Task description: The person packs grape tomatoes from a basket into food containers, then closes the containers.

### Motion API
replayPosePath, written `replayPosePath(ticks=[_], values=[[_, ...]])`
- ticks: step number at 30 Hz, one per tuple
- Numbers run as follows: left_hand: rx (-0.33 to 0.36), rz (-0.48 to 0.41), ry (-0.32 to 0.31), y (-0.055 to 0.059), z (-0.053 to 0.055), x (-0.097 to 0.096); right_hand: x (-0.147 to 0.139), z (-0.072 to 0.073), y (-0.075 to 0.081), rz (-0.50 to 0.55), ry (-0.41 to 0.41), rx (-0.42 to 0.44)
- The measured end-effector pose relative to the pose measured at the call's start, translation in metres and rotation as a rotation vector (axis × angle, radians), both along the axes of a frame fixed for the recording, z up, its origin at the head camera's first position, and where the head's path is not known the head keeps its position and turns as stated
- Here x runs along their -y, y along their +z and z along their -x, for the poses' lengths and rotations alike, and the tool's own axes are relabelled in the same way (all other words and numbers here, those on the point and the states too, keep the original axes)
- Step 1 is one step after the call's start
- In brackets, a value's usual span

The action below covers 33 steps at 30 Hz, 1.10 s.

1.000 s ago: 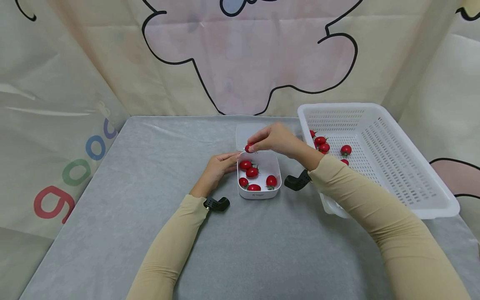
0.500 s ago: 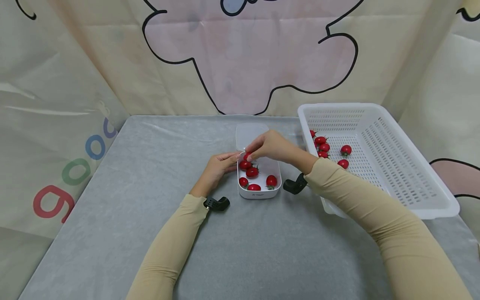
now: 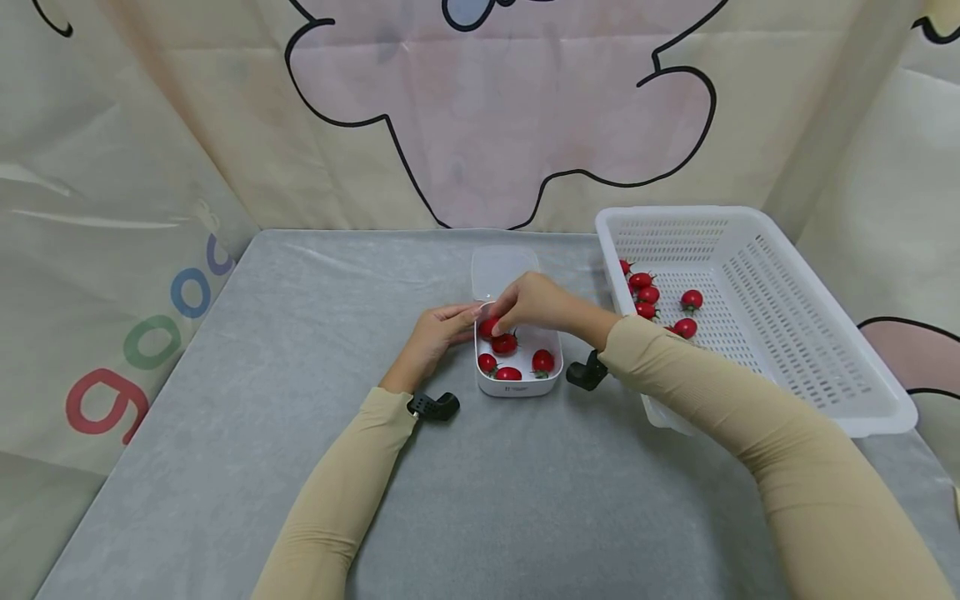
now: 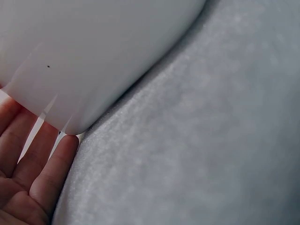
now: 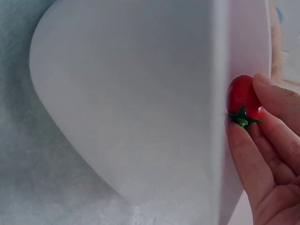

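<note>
Pinching right hand (image 3: pixel 536 302): I see 1 tomato (image 5: pixel 243 93) between its fingertips, inside the box (image 3: pixel 517 389).
Left hand (image 3: pixel 441 330): straight fingers touch the box's side.
Neighbouring tomatoes (image 3: pixel 505 344): I judge careless release could bump them, hard squeezing could bruise skin.

A screened booth is suggested: the bench (image 3: pixel 195 475) is draped in grey cloth (image 3: pixel 525 500), its far edge is backed by a cartoon-printed sheet (image 3: pixel 510 117), and its left and right edges are flanked by hangings (image 3: pixel 885 192), the left one printed with coloured letters (image 3: pixel 131 346).
</note>
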State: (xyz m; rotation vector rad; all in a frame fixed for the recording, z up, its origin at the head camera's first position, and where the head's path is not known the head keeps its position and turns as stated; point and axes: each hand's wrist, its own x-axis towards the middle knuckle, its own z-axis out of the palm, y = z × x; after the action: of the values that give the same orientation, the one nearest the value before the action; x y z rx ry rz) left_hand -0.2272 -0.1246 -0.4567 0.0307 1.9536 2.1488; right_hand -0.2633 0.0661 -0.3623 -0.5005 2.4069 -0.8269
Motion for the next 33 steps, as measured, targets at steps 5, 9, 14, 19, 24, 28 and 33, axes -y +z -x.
replayPosePath(ticks=[5,9,14,19,24,28,33], values=[[-0.007,-0.003,-0.002,0.001,0.000,0.000,0.002,0.001,-0.001,-0.017,0.005,-0.007],[-0.008,0.003,0.004,0.001,0.001,-0.001,-0.001,0.002,0.003,0.015,0.016,-0.028],[-0.013,-0.018,0.011,0.001,0.001,-0.003,-0.011,0.005,0.013,0.074,-0.025,-0.064],[-0.015,-0.021,0.022,0.000,0.002,-0.004,-0.022,0.006,0.033,0.148,-0.126,-0.034],[-0.017,-0.011,0.019,0.000,0.001,-0.003,-0.039,0.011,0.050,0.277,-0.238,-0.015],[-0.015,0.000,0.021,0.001,0.001,-0.002,-0.058,0.017,0.057,0.364,-0.310,-0.069],[-0.012,0.020,0.025,0.001,0.000,-0.001,-0.086,0.025,0.060,0.439,-0.404,-0.101]])
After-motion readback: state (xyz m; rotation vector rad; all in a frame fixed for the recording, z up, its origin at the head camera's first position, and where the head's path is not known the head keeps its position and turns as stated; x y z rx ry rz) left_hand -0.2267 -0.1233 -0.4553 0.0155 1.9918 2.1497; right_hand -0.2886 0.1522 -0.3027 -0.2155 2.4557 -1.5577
